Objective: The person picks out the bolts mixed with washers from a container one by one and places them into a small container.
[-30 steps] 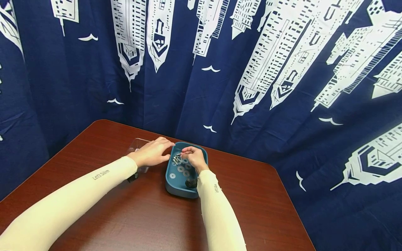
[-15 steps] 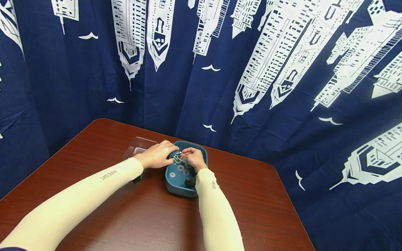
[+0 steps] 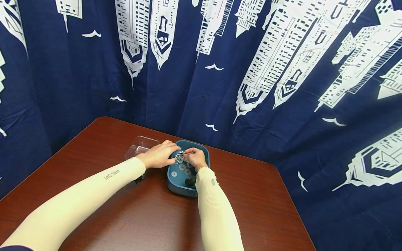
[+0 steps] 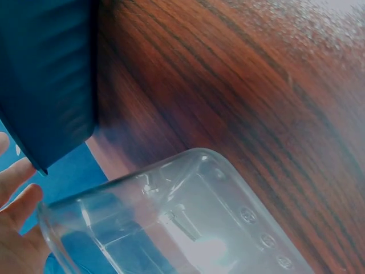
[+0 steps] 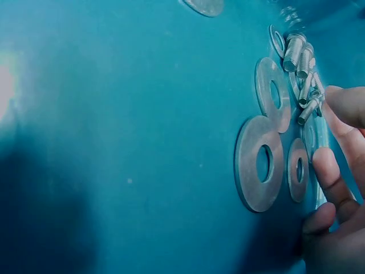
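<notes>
A blue bin [image 3: 182, 190] stands near the table's back edge, holding bolts [image 3: 179, 157] and flat washers [image 5: 247, 177]. My left hand [image 3: 158, 155] reaches over the bin's left rim, fingers fairly straight and thumb pointing towards the bolts. In the left wrist view its fingers [image 4: 17, 178] lie at the rim. Inside the bin, my right hand [image 3: 195, 159] pinches a small bolt [image 5: 308, 112] between thumb and forefinger, beside the pile. The other right fingers bend loosely next to the washers. Part of the pinched bolt is hidden by the fingertips.
A clear plastic container [image 4: 188, 228] stands on the table just left of the bin, partly behind my left hand. A dark, textured object [image 3: 190, 181] lies in the bin's near right corner. Behind the brown table [image 3: 251, 198] hangs a navy curtain [image 3: 176, 97] with white buildings.
My left hand has moved right, from beside the bin to over its left rim, uncovering more of the clear container. The right hand stays at the bolts with little movement.
</notes>
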`<state>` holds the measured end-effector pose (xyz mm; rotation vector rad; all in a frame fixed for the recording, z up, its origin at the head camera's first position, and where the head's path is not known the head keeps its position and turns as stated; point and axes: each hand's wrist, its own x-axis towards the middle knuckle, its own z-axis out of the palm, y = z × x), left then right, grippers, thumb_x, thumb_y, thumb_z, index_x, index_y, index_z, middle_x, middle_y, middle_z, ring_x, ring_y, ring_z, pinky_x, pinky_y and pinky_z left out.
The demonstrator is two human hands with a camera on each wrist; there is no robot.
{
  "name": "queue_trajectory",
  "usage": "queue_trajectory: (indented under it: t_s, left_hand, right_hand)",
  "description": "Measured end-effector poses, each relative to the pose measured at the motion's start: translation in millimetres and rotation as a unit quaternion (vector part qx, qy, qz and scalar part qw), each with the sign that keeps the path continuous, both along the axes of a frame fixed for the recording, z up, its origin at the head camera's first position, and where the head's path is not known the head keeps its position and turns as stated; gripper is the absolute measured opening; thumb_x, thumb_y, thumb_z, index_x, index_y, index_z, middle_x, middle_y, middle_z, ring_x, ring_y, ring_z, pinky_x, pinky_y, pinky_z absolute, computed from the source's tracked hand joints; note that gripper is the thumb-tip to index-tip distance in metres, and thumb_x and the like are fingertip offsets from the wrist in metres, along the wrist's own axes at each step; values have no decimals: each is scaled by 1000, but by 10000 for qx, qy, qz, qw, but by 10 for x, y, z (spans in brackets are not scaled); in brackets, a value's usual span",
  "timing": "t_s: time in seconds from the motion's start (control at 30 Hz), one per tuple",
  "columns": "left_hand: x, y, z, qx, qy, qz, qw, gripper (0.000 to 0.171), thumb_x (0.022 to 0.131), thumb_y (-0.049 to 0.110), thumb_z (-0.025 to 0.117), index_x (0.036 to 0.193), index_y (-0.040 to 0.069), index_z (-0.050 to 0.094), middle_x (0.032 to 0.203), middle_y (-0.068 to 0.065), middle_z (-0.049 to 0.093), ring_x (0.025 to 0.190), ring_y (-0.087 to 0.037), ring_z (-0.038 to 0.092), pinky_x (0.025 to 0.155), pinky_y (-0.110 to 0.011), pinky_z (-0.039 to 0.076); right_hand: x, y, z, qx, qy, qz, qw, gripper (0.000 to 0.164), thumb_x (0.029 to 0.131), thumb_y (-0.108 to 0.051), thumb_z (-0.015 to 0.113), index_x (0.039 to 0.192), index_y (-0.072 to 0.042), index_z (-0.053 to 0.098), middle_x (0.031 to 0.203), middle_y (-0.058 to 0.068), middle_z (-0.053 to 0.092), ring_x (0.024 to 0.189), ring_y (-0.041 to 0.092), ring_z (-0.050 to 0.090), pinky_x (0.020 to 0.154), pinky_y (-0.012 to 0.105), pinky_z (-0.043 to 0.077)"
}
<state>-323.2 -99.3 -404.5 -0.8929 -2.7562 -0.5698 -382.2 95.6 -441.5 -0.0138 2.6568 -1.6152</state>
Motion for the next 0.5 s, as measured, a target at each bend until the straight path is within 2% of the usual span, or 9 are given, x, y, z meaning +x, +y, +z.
queue_trajectory:
  t_s: [0.23,0.37,0.5]
  left_hand:
    - [16,-5,4,17,15,-2,10000,49,91,21,69,137,4,60,136,-13,61,131,-31,50,111,-47,42]
    - [0,3,6,29,-27,37,10000,51,91,22,69,138,5,59,136,-13,61,130,-30,49,111,-46,43]
    - [-12,-5,1,-7,-34,34,10000,52,91,24,70,138,6,58,137,-13,61,131,-30,49,111,-45,43]
  right_hand:
    - [-15,-30,-31,89,11,-42,10000,20,77,6,72,96,-2,72,84,6,74,68,11,61,57,24,47]
    - [-22,-48,-37,96,-78,-123,9998,21,77,8,71,96,-1,72,76,0,71,62,13,57,51,25,45]
    - [-36,-75,-44,354,36,-173,9992,20,76,6,75,94,-2,73,69,-4,67,57,12,55,49,24,44]
